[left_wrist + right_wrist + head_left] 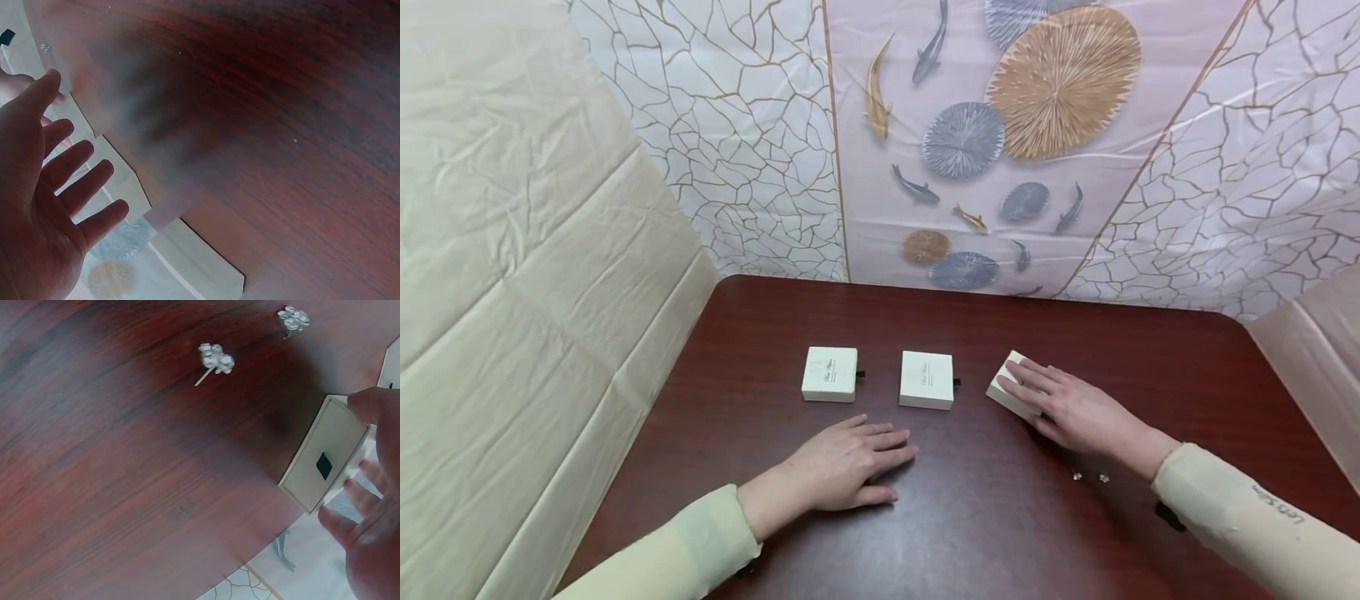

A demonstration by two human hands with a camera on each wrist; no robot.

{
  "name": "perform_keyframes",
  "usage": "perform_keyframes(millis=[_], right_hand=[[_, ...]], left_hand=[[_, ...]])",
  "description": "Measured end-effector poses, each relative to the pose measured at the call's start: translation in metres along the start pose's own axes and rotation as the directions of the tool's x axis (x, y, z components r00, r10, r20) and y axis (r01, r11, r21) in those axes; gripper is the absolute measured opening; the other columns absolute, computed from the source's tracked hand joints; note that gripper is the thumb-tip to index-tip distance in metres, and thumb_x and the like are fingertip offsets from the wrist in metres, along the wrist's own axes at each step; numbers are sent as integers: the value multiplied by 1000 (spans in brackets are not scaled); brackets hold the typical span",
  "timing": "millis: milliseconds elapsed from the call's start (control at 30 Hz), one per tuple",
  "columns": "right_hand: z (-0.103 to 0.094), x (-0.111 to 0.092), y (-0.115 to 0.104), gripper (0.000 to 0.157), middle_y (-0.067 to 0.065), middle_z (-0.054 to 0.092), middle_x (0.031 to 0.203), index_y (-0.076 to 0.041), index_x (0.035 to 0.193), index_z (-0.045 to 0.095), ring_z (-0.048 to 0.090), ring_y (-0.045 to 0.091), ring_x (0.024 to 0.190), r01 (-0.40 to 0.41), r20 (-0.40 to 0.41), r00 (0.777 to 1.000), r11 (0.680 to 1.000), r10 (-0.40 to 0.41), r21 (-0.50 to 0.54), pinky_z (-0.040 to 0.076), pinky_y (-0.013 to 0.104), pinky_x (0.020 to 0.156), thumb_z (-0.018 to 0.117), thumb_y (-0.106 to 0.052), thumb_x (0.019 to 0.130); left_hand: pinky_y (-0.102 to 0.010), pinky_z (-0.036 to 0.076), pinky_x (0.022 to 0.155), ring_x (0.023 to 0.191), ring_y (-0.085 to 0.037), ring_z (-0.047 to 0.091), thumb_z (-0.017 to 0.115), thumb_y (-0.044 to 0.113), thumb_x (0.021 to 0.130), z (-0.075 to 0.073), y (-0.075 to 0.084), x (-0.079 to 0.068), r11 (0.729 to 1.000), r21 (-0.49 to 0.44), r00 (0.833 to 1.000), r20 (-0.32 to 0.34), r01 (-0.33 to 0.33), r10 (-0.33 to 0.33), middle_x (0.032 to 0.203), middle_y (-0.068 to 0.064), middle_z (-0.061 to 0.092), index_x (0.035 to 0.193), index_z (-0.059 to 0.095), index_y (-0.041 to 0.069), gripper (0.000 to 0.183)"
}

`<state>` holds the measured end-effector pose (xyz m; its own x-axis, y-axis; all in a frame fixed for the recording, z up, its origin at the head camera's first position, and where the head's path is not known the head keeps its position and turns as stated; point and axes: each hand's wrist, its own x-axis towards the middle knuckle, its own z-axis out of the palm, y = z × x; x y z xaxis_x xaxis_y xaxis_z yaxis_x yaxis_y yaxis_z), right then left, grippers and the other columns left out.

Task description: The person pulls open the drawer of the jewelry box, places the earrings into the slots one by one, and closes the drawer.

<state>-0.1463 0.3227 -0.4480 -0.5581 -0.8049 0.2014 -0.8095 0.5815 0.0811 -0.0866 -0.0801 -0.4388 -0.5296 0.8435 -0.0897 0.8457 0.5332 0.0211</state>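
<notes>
My right hand (pixel 1078 410) holds a small white box (pixel 1011 398) at the right of a row, thumb at one side and fingers over it. The box is turned at an angle; its end shows a black pull tab (pixel 324 466). Two sparkling stud earrings (pixel 216 360) lie on the table near the right wrist. My left hand (pixel 838 465) is palm down with its fingers spread, holding nothing. Beyond it stand a white box (pixel 830 373) at the left and another white box (pixel 927 380) in the middle, each with dark print and a black tab.
The dark red-brown wooden table (pixel 970 533) is bounded by a beige cloth wall (pixel 512 250) at the left. A patterned cloth (pixel 760 167) with gold lines, fish and round leaf shapes hangs behind it.
</notes>
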Motion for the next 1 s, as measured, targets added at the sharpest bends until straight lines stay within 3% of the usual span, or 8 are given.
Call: perform_keyframes(millis=[167,267,400,600,733,833,900,1000], right_hand=[[1,-3,-1,82,21,57,154,-5,152,59,57,40,139,46,-12,999,999,-46,-22,50,54,112,89,-10,76],[2,-3,-2,84,20,56,155,-6,153,58,56,39,140,59,-19,998,998,-60,-11,27,36,130,89,-10,76],[3,-4,-2,87,20,55,156,-8,154,57,54,37,143,72,-23,997,997,-72,2,-1,23,129,90,-10,74],[0,-3,-6,86,19,56,156,-8,154,57,54,37,143,86,-8,996,996,-86,-6,9,27,131,89,-10,74],[-2,-5,-6,84,17,56,156,-10,154,58,55,37,143,98,12,995,995,-97,-30,41,46,122,89,-11,76],[-4,-6,-5,81,16,56,157,-12,155,58,55,36,143,106,25,994,993,-105,-49,53,55,108,88,-11,79],[-5,-7,-3,80,16,56,157,-12,155,58,55,36,143,112,25,994,992,-110,-54,52,54,109,87,-9,80],[-5,-8,1,79,16,57,156,-12,154,59,55,37,142,117,19,993,992,-116,-51,34,41,127,85,-8,80]], left_hand=[[-48,41,123,148,-20,52,58,57,106,1,0,0,1000,5,1000,0,-4,4,163,1,52,160,53,25,63],[-49,41,122,148,-20,52,58,57,106,2,0,0,1000,7,1000,1,-8,8,163,0,52,160,53,24,63],[-49,41,122,148,-20,52,58,57,106,2,1,0,1000,4,1000,5,-8,8,163,0,52,160,53,24,63],[-50,41,122,148,-20,52,59,57,106,3,1,2,1000,-1,1000,-2,-10,10,163,0,52,160,53,24,63],[-49,42,122,147,-20,53,59,57,106,3,1,4,1000,3,1000,-4,-17,17,163,0,52,160,53,24,63],[-49,41,122,147,-20,53,58,57,106,3,1,5,1000,7,1000,-1,-18,18,163,1,52,160,53,25,63],[-49,41,122,147,-20,53,58,57,106,3,1,6,1000,8,1000,2,-18,18,163,1,52,160,52,25,63],[-49,42,122,147,-20,53,59,57,106,3,1,6,1000,15,1000,3,-22,22,162,1,53,160,53,25,63]])
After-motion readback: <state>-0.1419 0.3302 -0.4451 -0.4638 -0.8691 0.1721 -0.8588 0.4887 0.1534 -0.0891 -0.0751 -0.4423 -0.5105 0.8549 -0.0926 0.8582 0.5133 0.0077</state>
